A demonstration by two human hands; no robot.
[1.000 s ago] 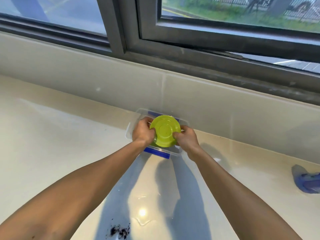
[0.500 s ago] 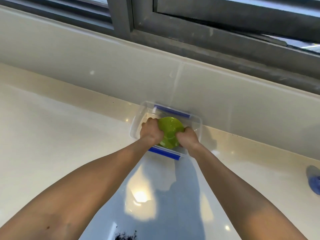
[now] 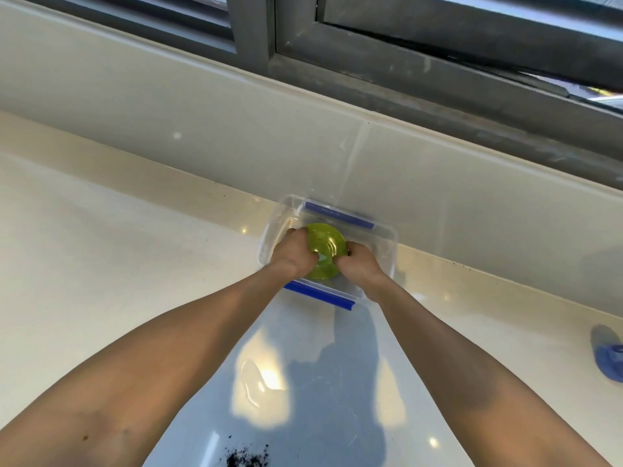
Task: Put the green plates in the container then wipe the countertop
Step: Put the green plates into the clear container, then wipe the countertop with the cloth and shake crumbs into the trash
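The green plates point(image 3: 326, 252), held up above the rim a second ago, are now lowered well down inside the clear container point(image 3: 384, 238) by the wall, still gripped by the left hand point(image 3: 294, 256) and right hand point(image 3: 358, 266), so pretty much only letting go and wiping the countertop point(image 3: 101, 264) is left.

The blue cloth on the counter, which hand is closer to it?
Right. The right hand is in the container, nearer the blue cloth; the left hand grips the plate's far side.

left hand point(image 3: 294, 256) and right hand point(image 3: 358, 268) grip green plates point(image 3: 326, 247) inside clear container point(image 3: 384, 246).
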